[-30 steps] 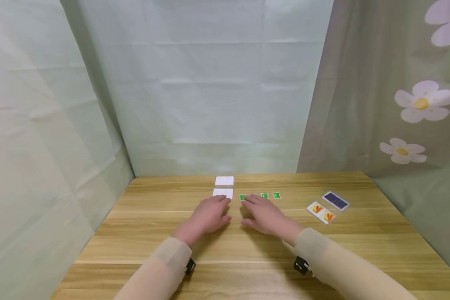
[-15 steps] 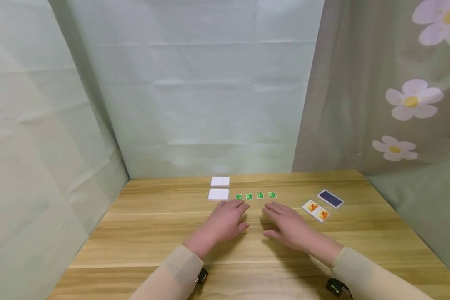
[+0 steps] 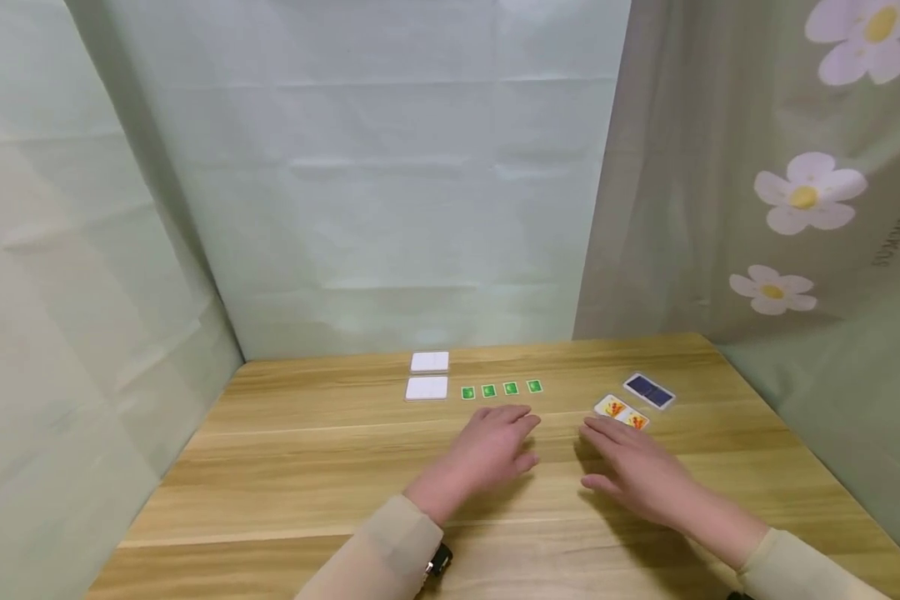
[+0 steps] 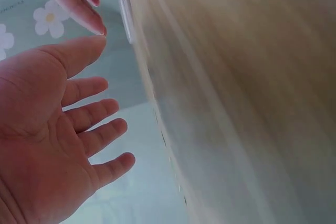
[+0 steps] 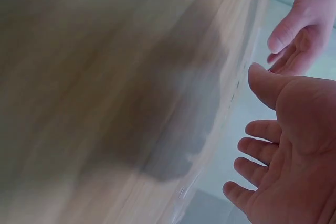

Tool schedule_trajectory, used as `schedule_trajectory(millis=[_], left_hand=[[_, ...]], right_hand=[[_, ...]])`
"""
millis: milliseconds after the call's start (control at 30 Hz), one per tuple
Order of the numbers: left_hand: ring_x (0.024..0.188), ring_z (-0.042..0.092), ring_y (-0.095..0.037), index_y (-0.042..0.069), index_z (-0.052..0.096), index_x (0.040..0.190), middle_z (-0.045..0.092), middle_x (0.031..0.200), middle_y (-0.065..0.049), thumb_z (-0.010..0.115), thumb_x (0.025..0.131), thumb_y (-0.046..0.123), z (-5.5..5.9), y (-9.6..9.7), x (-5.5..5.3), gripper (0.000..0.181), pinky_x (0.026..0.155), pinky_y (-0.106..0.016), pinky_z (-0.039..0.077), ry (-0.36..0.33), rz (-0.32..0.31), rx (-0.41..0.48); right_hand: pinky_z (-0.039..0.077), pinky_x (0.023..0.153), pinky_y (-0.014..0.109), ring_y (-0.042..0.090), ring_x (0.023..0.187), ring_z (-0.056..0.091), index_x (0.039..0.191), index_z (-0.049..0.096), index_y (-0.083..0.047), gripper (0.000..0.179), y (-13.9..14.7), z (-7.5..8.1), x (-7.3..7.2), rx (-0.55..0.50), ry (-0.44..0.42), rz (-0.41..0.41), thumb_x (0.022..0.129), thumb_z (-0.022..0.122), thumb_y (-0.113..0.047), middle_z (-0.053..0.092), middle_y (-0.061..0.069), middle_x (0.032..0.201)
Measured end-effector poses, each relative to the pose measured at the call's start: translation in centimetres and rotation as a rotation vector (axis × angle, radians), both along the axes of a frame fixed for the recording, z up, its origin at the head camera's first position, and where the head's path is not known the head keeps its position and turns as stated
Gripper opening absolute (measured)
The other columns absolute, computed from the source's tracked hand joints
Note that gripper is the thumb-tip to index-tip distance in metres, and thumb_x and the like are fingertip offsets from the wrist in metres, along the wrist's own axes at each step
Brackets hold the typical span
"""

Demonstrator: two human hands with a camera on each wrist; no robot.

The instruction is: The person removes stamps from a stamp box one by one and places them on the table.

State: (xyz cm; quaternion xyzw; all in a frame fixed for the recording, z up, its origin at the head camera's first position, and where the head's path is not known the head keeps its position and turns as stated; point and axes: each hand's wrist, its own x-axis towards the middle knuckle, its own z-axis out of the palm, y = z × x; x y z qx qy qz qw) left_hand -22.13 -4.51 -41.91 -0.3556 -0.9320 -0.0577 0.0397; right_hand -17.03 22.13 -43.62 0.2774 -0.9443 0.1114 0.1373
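My left hand (image 3: 491,450) hovers over the table (image 3: 285,483), fingers fairly straight and nothing in its palm (image 4: 47,129). Behind it runs a row of several small green square cards (image 3: 489,390). My right hand (image 3: 641,471) is also above the wood, its fingertips overlapping the near edge of a card with two orange-yellow pictures (image 3: 621,412) in the head view. Its palm (image 5: 310,140) is bare too. Just behind the picture card lies a dark blue card (image 3: 648,391).
Two white cards (image 3: 426,388) lie one behind the other at the back, left of the green row. A pale cloth (image 3: 390,208) hangs behind the table's back edge, and a flowered curtain (image 3: 810,200) hangs at the right.
Both hands have moved right and back from the green and white cards, drawing apart. My right hand is now near the picture card. The view has turned slightly right; the cards have stayed put.
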Motion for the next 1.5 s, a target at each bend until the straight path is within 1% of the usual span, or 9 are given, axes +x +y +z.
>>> schedule_trajectory(millis=[167, 267, 467, 633, 867, 1100, 1333, 1500], left_hand=[[0.155, 0.048, -0.026, 0.013, 0.058, 0.160, 0.052, 0.167, -0.008, 0.070, 0.109, 0.044, -0.2, 1.2, 0.1, 0.061, 0.126, -0.053, 0.039, -0.018, -0.029, 0.009], [0.155, 0.047, -0.024, 0.014, 0.058, 0.160, 0.051, 0.168, -0.007, 0.070, 0.109, 0.045, -0.3, 2.0, 0.0, 0.061, 0.125, -0.052, 0.040, -0.013, -0.047, 0.004], [0.155, 0.047, -0.020, 0.016, 0.059, 0.160, 0.051, 0.168, -0.005, 0.070, 0.109, 0.046, -0.3, 3.8, -0.4, 0.060, 0.123, -0.050, 0.042, -0.009, -0.067, -0.011], [0.154, 0.047, -0.017, 0.018, 0.061, 0.158, 0.052, 0.167, -0.002, 0.071, 0.108, 0.047, -0.5, 5.5, -0.8, 0.058, 0.122, -0.047, 0.044, -0.013, -0.063, -0.034], [0.154, 0.046, -0.014, 0.021, 0.060, 0.159, 0.051, 0.168, -0.001, 0.071, 0.108, 0.048, -0.5, 7.2, -1.2, 0.059, 0.121, -0.044, 0.044, -0.043, -0.062, -0.061], [0.155, 0.045, -0.014, 0.022, 0.059, 0.160, 0.049, 0.170, 0.001, 0.071, 0.108, 0.048, -0.1, 8.3, -1.4, 0.059, 0.122, -0.044, 0.044, -0.071, -0.054, -0.075], [0.157, 0.043, -0.015, 0.024, 0.056, 0.163, 0.048, 0.170, 0.003, 0.070, 0.108, 0.049, -0.5, 9.2, -2.1, 0.061, 0.125, -0.050, 0.040, -0.101, -0.027, -0.106], [0.156, 0.044, -0.015, 0.025, 0.057, 0.162, 0.050, 0.168, 0.005, 0.069, 0.108, 0.049, -0.5, 9.5, -2.3, 0.060, 0.125, -0.051, 0.039, -0.115, -0.017, -0.125]], right_hand=[[0.051, 0.111, 0.062, 0.043, 0.138, 0.061, 0.144, 0.068, 0.003, 0.066, 1.2, -0.3, 0.8, 0.004, 0.030, -0.025, 0.093, 0.091, -0.032, 0.064, 0.022, 0.150], [0.053, 0.109, 0.062, 0.045, 0.135, 0.063, 0.143, 0.068, 0.003, 0.066, 1.8, -0.4, 1.1, -0.001, 0.045, -0.037, 0.092, 0.092, -0.031, 0.064, 0.023, 0.149], [0.053, 0.107, 0.065, 0.050, 0.134, 0.063, 0.144, 0.067, 0.003, 0.069, 2.8, -0.5, 1.3, -0.009, 0.024, -0.080, 0.091, 0.093, -0.032, 0.064, 0.026, 0.148], [0.052, 0.108, 0.066, 0.051, 0.133, 0.062, 0.142, 0.067, 0.007, 0.070, 3.7, -0.4, 1.3, -0.007, 0.001, -0.114, 0.092, 0.092, -0.034, 0.062, 0.030, 0.148], [0.052, 0.108, 0.066, 0.052, 0.133, 0.062, 0.144, 0.064, 0.009, 0.072, 4.4, -0.7, 1.2, -0.010, -0.012, -0.134, 0.094, 0.090, -0.035, 0.062, 0.030, 0.149], [0.050, 0.110, 0.067, 0.053, 0.135, 0.060, 0.149, 0.061, 0.009, 0.075, 4.5, -0.8, 1.1, -0.029, -0.055, -0.157, 0.096, 0.088, -0.036, 0.059, 0.031, 0.153], [0.050, 0.108, 0.068, 0.054, 0.133, 0.061, 0.148, 0.061, 0.009, 0.076, 4.6, -0.7, 1.1, -0.023, -0.066, -0.161, 0.095, 0.088, -0.039, 0.058, 0.032, 0.152], [0.049, 0.109, 0.069, 0.054, 0.134, 0.060, 0.149, 0.061, 0.009, 0.075, 4.6, -0.8, 1.1, -0.024, -0.092, -0.170, 0.096, 0.087, -0.038, 0.058, 0.033, 0.152]])
